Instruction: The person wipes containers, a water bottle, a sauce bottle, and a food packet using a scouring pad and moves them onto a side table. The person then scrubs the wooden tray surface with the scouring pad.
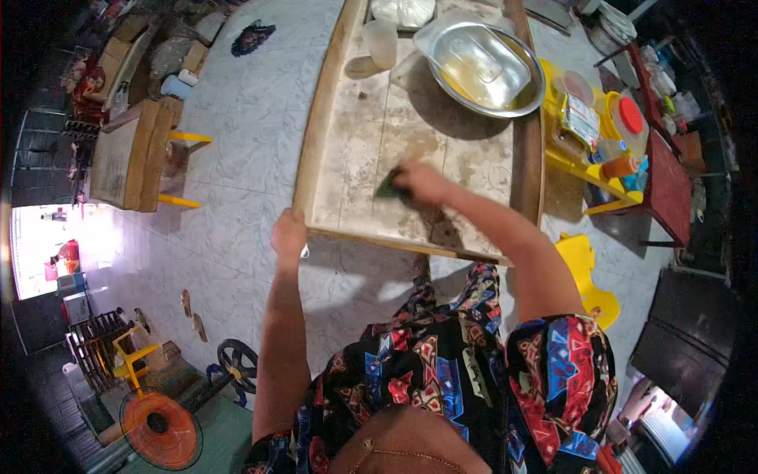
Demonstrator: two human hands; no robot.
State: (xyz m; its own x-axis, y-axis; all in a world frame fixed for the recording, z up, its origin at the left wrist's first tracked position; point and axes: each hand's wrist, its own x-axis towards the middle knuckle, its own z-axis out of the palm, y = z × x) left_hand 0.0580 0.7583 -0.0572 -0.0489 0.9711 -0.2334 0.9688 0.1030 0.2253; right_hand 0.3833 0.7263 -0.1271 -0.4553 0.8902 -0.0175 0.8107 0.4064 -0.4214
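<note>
A dark green scouring pad [387, 186] lies pressed under the fingers of my right hand [424, 183], on the stained top of a wooden table [339, 170] with raised edges. The hand is a little blurred by motion. Brownish wet smears mark the surface around the pad. My left hand [289, 232] is closed over the table's near left corner. Farther back on the tabletop sit a large metal basin [527, 87] with a clear plastic container in it and a frosted plastic cup [381, 44]. Behind the cup is a white plastic bag [403, 12].
To the right, a yellow table [584, 175] carries jars, bottles and packets, beside a dark red table [667, 189]. A yellow chair [580, 276] stands near my right elbow. At left are a wooden table [126, 162] and an orange fan [161, 426]. A dark cloth [253, 37] lies on the floor.
</note>
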